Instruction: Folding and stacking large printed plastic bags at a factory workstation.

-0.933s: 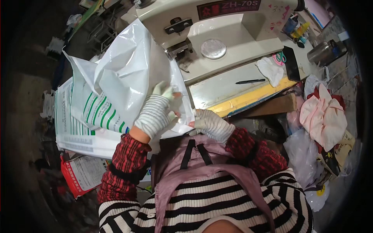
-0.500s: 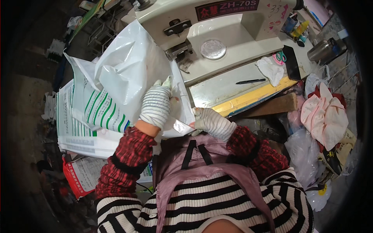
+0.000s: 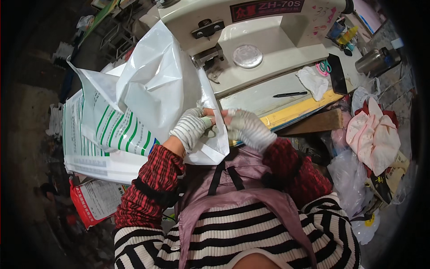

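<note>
Left hand point(image 3: 190, 127) on white bag point(image 3: 152, 85), right hand point(image 3: 250, 130) at bag edge; both grips unclear. Machine point(image 3: 264, 33) beyond hands; no finished seam discernible.

Hands: two, one left hand point(image 3: 190, 127), one right hand point(image 3: 251, 130). Striped gloves: two, one apiece. Red-and-black sleeve covers point(image 3: 152, 179): two. Sewing machine point(image 3: 282, 38): one, with one round metal disc point(image 3: 247, 56). Pen point(image 3: 290, 94): one. Scissors point(image 3: 323, 67): one pair. Crumpled white cloth point(image 3: 312, 83): one. Flat black slab point(image 3: 337, 74): one. Metal bottle point(image 3: 376, 62): one. Pale pink cloth point(image 3: 374, 141): one. Red-and-white packet point(image 3: 96, 201): one, at lower left. Mauve apron point(image 3: 206, 197): one, with two black straps point(image 3: 216, 179). White bags point(image 3: 150, 96): more than one (layers overlap; exact tally not possible). Clear plastic bags point(image 3: 347, 177), far right: bunched, number unclear.
</note>
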Motion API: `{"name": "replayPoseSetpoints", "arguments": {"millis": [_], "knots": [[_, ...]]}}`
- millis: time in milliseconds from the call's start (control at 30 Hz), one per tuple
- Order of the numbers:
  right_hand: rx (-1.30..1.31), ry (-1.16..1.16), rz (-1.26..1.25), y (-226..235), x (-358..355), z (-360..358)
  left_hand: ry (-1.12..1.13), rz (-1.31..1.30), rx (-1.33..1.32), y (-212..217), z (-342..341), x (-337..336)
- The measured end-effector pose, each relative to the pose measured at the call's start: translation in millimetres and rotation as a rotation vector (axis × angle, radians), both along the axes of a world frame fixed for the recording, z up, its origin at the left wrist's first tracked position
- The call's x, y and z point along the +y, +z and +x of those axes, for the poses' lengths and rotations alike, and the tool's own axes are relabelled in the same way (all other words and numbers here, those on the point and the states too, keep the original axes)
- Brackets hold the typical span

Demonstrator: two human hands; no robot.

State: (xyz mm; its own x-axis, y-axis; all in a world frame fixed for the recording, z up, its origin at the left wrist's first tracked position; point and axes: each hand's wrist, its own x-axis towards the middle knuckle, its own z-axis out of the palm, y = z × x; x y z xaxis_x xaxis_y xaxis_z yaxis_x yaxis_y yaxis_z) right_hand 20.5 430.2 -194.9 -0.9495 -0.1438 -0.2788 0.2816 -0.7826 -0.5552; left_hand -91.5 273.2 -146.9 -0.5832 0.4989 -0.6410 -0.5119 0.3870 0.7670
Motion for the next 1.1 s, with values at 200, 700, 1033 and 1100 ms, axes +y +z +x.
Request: {"name": "replayPoseSetpoints", "arguments": {"millis": [200, 700, 1033, 1100], "knots": [[-0.06, 0.014, 0.217, -16, -9, -30, -0.443, -0.074, 0.519, -5, 17, -8], [-0.074, 0.221, 1.247, 1, -18, -38, -1.595, -0.661, 1.392, 119, 61, 20], [0.368, 0.195, 1.33, -34, 9, -88, -1.171, -0.723, 1.296, 33, -20, 45], [-0.152, 0.163, 0.713, -17, -3, -79, -0.855, -0.546, 1.418, -3, -63, 28]]}}
